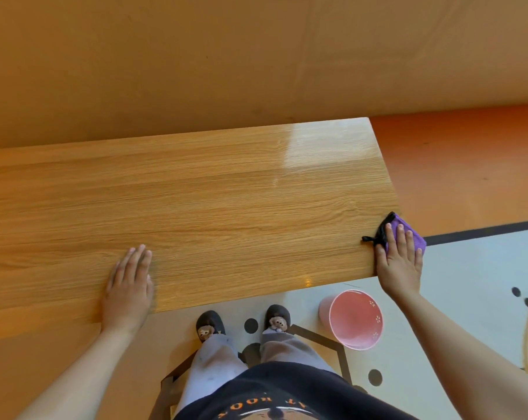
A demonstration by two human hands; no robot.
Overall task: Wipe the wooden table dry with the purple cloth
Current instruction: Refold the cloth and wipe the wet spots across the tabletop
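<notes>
One person stands at the near long edge of the table, seen from above. A black shirt with orange lettering [281,392] fills the bottom of the view, with light grey trousers [214,365] below it and dark slippers with bear-face toes [209,324] on the floor. The pale floor with dark dots and line markings [469,268] runs under the feet.

A round pink plastic bucket [355,319] sits on the floor just right of the right foot, near the table's near right corner and not touching the table. Its contents cannot be told.

The left hand [129,286] lies palm-down and flat on the light-oak wooden table with visible grain [211,207], close to the near edge and left of centre. Its fingers are straight and together, holding nothing.

The right hand [399,259] is palm-down at the near right corner, fingers straight and slightly spread, pressing on the purple cloth with black trim [408,234]. The cloth is bunched under the fingers and sits on the right edge, partly hanging over it. A black loop of the trim pokes out left of the index finger onto the wood.

The hands are well apart, with bare tabletop between them.

A bright glare patch [311,147] shows on the far right part of the top. Whether it is wet cannot be told.

Orange floor [469,165] lies beyond the right end. An orange-brown wall [196,56] stands behind the far edge.
</notes>
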